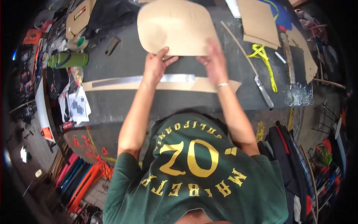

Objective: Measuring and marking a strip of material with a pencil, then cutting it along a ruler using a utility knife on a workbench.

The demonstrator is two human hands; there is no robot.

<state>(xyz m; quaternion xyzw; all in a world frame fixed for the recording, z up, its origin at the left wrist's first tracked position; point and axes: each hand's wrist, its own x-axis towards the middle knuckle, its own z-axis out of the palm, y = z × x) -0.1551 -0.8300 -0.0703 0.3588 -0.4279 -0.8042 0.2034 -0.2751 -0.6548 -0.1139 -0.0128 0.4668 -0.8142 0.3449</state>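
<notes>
A tan cardboard piece (179,28) with rounded corners lies over the far middle of the dark work table. My left hand (159,65) grips its near edge, thumb on top and the other fingers at or under the rim. My right hand (215,63) is at the near right corner, smeared by motion; whether it grips the cardboard is unclear. Below both hands, a steel ruler (175,78) lies on a long cardboard strip (209,85), passing under my left wrist.
On the right are a thin wooden stick (238,46), a utility knife (264,92), a yellow tape measure (266,61) and cardboard sheets (259,22). A green bottle (69,59), a tape roll (82,42) and printed papers (78,106) sit on the left.
</notes>
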